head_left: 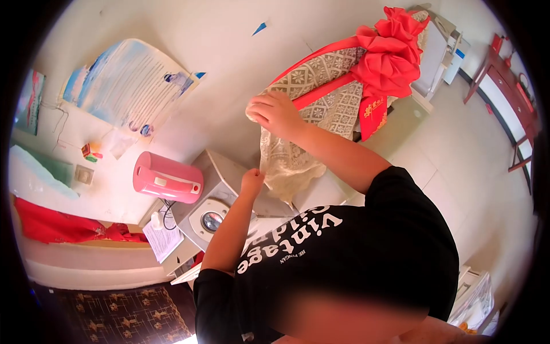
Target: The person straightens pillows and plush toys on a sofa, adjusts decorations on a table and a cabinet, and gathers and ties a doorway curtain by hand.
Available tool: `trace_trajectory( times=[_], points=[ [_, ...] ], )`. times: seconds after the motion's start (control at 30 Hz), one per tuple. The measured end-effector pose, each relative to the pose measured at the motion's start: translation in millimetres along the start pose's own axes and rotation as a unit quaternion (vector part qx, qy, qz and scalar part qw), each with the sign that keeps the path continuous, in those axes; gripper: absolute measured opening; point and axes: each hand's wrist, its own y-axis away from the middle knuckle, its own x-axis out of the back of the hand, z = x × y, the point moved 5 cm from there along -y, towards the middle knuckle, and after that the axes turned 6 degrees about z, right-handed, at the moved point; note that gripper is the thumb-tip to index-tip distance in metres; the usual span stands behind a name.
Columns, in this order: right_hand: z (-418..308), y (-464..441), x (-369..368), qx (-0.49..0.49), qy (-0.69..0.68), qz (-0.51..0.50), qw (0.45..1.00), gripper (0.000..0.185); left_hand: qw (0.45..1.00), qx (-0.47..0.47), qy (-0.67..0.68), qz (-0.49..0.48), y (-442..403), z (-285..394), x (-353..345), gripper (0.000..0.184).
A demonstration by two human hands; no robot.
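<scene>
A cream lace cover with a floral lattice pattern drapes over a large flat upright thing, which it hides. My right hand is at the cover's near upper corner, its fingers curled over the edge and gripping the lace. Lower down, my left hand is closed on the hanging side edge of the same cover. Red ribbon runs across the lace to a big red fabric bow at the far end. Below the bow hangs a red card with gold characters.
Left of the cover, a pink electric kettle stands by a grey speaker box. Papers and a cable lie near it. A torn poster hangs on the wall. Across the floor stands a dark red table.
</scene>
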Motion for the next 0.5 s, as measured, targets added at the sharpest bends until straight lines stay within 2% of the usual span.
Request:
trace_trajectory(
  times=[0.1, 0.2, 0.3, 0.4, 0.5],
  points=[
    [27.7, 14.8, 28.6, -0.074, 0.029, 0.013, 0.997, 0.010, 0.998, -0.018, 0.060, -0.026, 4.6, -1.4, -5.9, 0.020],
    [60.7, 30.0, 75.0, -0.102, 0.096, 0.100, 0.985, 0.014, 0.993, -0.010, 0.104, -0.060, 9.9, 2.1, -6.7, 0.018],
    [89.0, 29.3, 118.9, -0.117, 0.192, 0.096, 0.970, 0.018, 0.979, 0.035, 0.178, -0.087, 16.2, 10.3, -8.0, 0.019],
    [116.7, 27.3, 135.2, -0.148, 0.253, 0.075, 0.953, 0.027, 0.969, 0.028, 0.226, -0.099, 11.7, 16.3, -11.6, 0.019],
    [127.2, 28.4, 128.2, -0.165, 0.257, 0.057, 0.951, 0.035, 0.969, -0.040, 0.241, -0.024, 7.4, 39.7, 5.2, 0.020]
  ],
)
